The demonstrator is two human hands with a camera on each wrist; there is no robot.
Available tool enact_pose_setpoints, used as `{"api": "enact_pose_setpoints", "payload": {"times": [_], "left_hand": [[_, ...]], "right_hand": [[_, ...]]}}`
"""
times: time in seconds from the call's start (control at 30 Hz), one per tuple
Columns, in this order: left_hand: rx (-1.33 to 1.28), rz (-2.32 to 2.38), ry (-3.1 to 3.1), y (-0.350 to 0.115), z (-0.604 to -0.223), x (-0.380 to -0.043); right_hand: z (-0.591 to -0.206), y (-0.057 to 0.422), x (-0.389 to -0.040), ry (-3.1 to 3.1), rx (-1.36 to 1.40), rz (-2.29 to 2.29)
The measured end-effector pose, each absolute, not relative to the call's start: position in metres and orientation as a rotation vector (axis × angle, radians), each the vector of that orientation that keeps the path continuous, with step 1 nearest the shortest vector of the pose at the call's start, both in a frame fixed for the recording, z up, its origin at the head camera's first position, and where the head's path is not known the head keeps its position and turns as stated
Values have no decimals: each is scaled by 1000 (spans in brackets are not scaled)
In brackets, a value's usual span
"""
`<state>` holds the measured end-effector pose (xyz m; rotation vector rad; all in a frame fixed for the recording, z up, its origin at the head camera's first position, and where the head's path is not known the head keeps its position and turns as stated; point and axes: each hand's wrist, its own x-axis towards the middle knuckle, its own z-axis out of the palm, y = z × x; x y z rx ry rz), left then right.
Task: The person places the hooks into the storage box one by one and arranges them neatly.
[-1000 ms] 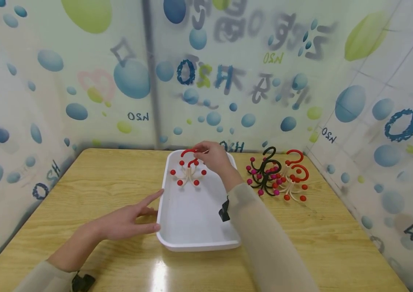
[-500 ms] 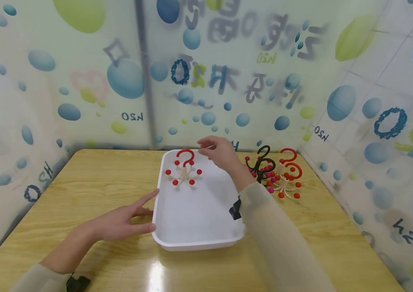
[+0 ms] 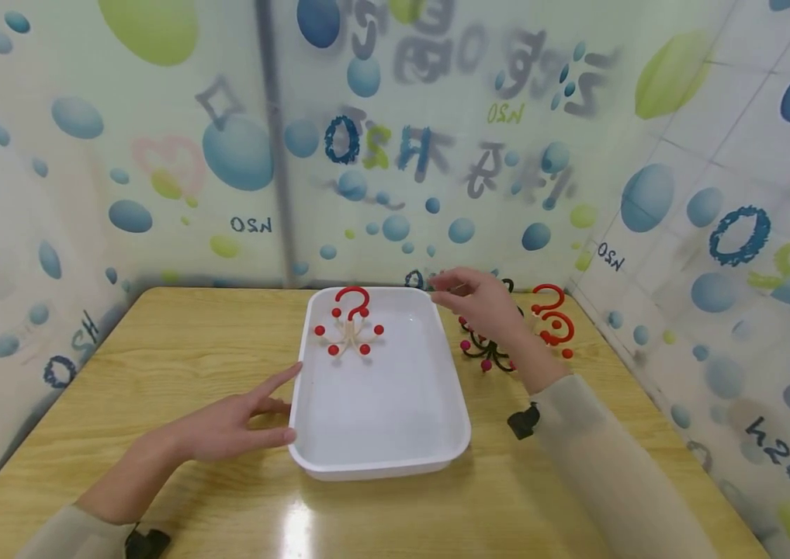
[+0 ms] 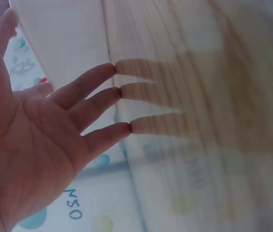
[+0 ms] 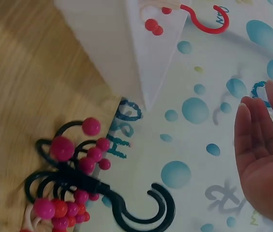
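Observation:
In a white tray (image 3: 381, 404) stands a cream multi-arm hanger (image 3: 349, 332) with red ball tips and a red hook on top. My left hand (image 3: 234, 425) touches the tray's left side with thumb and forefinger; its fingers look spread and straight in the left wrist view. Past the tray's right rim, my right hand (image 3: 482, 307) is raised and holds nothing, fingers lightly bent. Black multi-arm hangers (image 5: 78, 180) with magenta balls stand below and near it, partly hidden by the hand in the head view. Beside them are cream hangers with red hooks (image 3: 557, 328).
The tray sits on a wood-grain table (image 3: 192, 349). A patterned curtain (image 3: 395, 155) rises behind the table's back edge and along both sides. The hangers on the right stand close together, near the table's back right corner.
My right hand has left the red hook of the hanger in the tray and moved right, over the black hangers. That hanger now stands by itself. My left hand stays at the tray.

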<state>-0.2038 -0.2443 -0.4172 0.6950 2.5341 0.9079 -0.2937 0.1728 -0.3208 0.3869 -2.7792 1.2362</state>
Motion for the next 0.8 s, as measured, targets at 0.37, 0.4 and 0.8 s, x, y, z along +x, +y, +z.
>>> {"api": "enact_pose_setpoints", "payload": {"times": [0.37, 0.4, 0.8], "left_hand": [[682, 933, 2513, -243, -420, -206], [682, 935, 2512, -243, -420, -206], [694, 935, 2511, -246, -419, -206]], "right_hand": [[-333, 241, -257, -2771, 325, 1226], [-334, 248, -255, -2761, 320, 1221], [-343, 333, -242, -2730, 132, 1147]]}}
